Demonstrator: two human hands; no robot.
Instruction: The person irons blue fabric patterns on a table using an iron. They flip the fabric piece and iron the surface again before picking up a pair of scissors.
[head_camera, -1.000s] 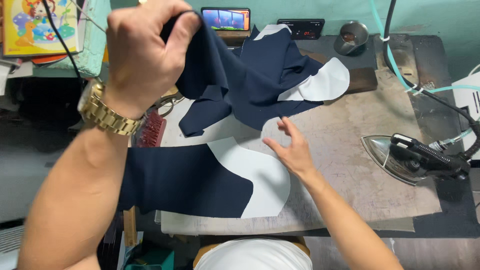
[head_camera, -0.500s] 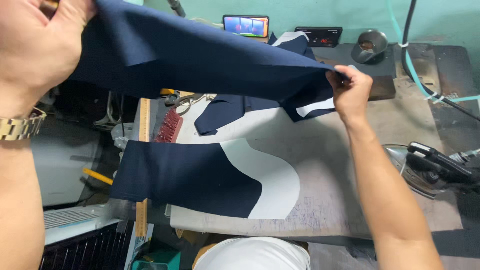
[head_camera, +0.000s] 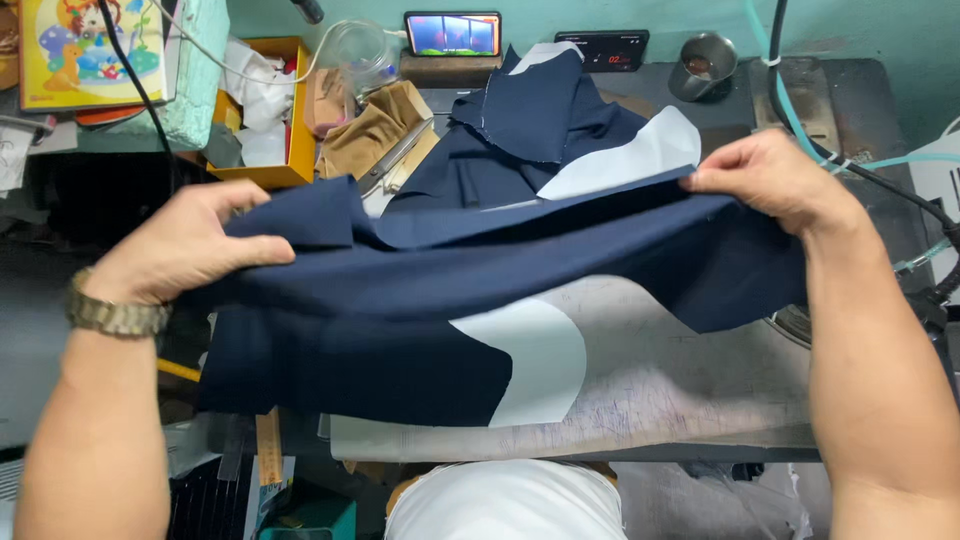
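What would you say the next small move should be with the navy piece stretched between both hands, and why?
Probably lower it flat onto the grey pressing pad. The left hand and right hand hold the navy fabric piece taut in the air, above another navy piece already lying there.

A tailoring workshop is showing here: cut navy fabric pieces (head_camera: 520, 130) with white interfacing are lying on a worn, padded pressing surface (head_camera: 680, 390), scissors (head_camera: 395, 155) are resting by tan cloth (head_camera: 375, 125), and an orange box of scraps (head_camera: 265, 110) is sitting at the back.
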